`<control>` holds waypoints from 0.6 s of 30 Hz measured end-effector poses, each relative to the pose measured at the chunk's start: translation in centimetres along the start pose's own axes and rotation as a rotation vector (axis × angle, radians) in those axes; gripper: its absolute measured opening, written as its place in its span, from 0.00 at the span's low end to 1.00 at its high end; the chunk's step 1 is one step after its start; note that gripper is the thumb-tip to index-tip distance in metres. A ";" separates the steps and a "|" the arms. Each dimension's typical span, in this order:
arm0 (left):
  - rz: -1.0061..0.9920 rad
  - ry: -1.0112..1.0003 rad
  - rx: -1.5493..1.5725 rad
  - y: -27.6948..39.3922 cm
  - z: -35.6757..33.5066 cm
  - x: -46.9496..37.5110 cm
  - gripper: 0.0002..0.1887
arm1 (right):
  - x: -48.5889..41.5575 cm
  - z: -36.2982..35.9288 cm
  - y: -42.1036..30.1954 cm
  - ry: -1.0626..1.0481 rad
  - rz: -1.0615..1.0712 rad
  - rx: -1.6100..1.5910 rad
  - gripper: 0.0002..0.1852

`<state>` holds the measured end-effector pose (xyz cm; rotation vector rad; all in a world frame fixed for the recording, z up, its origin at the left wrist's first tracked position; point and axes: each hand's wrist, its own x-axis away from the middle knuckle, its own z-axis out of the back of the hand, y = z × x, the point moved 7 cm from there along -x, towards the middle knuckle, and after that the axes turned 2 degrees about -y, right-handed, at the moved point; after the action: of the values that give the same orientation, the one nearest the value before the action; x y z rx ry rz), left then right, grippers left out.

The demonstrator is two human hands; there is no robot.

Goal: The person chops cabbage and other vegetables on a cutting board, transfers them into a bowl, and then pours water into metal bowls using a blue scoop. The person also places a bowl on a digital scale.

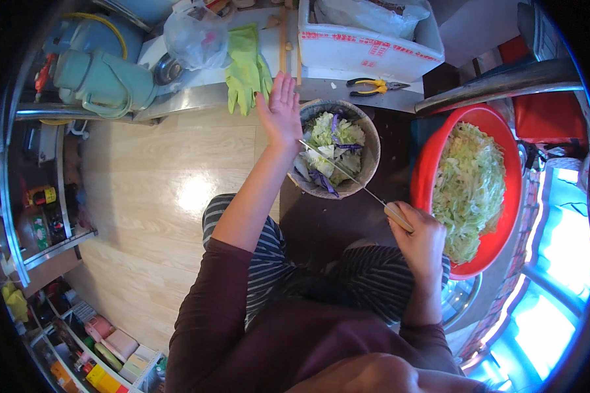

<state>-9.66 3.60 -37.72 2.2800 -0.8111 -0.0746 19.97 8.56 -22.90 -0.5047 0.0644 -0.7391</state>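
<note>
My right hand (420, 240) grips the wooden handle of a long-bladed knife (373, 194). The blade runs up and left across the mouth of a lined round bin (372, 162), and its tip end reaches the heel of my left hand (280, 115). That left hand is raised palm up with nothing in it, fingers extended and the thumb apart. Cabbage pieces (341, 132) lie in the bin, with strips of purple material among them. To the right of my knife hand, a big red basin (514, 236) holds a heap of shredded cabbage (467, 196).
Green rubber gloves (246, 69) hang over the metal counter edge (314, 89). Yellow-handled pliers (376, 87) lie below a white foam box (368, 51). A teal jug (103, 83) stands at upper left. Shelves (103, 344) with packages line the lower left. A glass bowl (462, 299) sits under the basin.
</note>
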 end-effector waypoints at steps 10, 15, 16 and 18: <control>-0.010 0.000 0.042 0.3 -0.1 0.0 0.38 | 0.2 0.1 -0.2 -0.011 0.020 -0.068 0.15; 0.048 -0.137 -0.005 -1.3 -1.7 1.5 0.38 | 0.2 -0.3 0.4 -0.012 -0.021 -0.010 0.15; 0.053 -0.169 -0.043 -1.6 -2.1 2.0 0.38 | 0.1 -0.3 0.5 0.002 -0.015 -0.006 0.14; 0.085 -0.207 -0.126 -2.1 -3.0 2.7 0.38 | -0.2 -0.3 0.6 0.045 0.006 0.005 0.12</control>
<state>-5.57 5.05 -36.41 2.1402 -0.9801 -0.3190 20.13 8.98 -23.49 -0.4834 0.1060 -0.7445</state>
